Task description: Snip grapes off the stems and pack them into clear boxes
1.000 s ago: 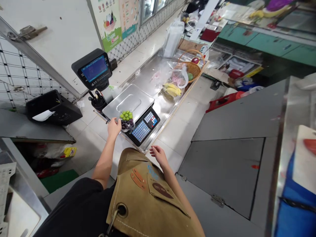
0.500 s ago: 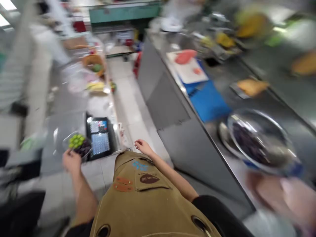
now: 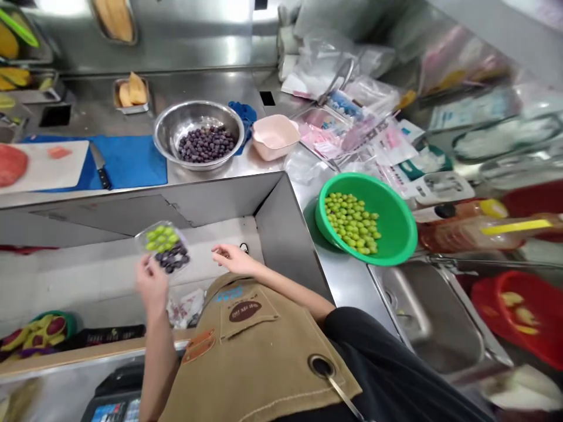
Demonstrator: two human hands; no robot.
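My left hand grips a clear plastic container by its near edge, over the floor. Green grapes fill its far half and dark purple grapes the near half. My right hand hovers in front of the apron, apart from the container, its fingers loosely curled with a gap to the thumb; nothing clear shows in it. Ahead on the steel counter, a metal bowl holds dark grapes. To the right, a green basin contains loose green grapes.
A pink basket stands beside the metal bowl. A knife lies on a blue mat near a white cutting board. At right are a sink, bottles and a red basin. Plastic packaging clutters the corner.
My view has swung right, from the side table with the scale to the counter with the bowls. My left hand has lifted the grape container off that table.
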